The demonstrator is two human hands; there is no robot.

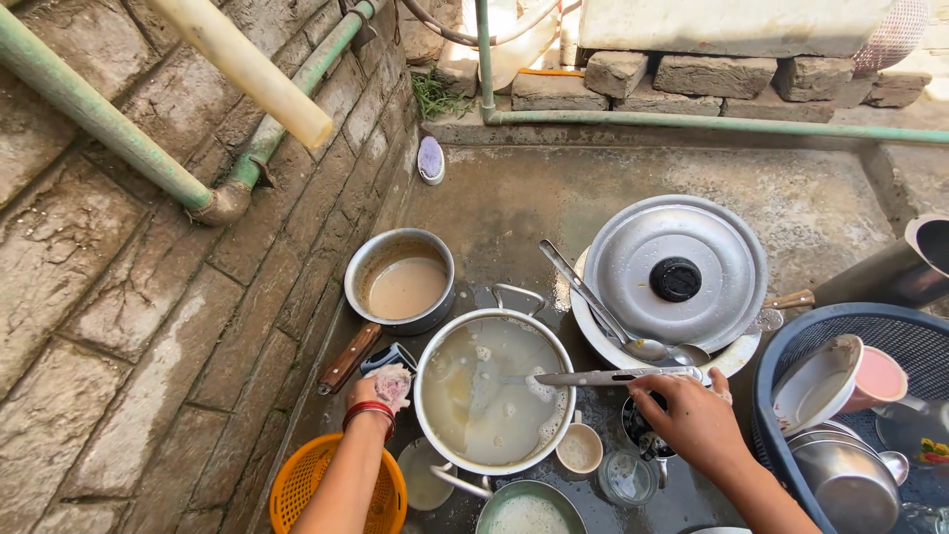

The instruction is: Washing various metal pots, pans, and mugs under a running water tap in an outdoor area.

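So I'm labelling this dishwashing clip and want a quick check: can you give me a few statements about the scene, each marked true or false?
1. The right hand holds a long metal utensil whose tip reaches over the big pot of soapy water. True.
2. The left hand is empty. False: it grips a pinkish scrubbing pad.
3. The small saucepan with the wooden handle holds brownish liquid. True.
4. The round metal lid lies in the blue basket. False: it rests on a dish beside the basket.
5. The orange basket sits to the left of the big pot. True.
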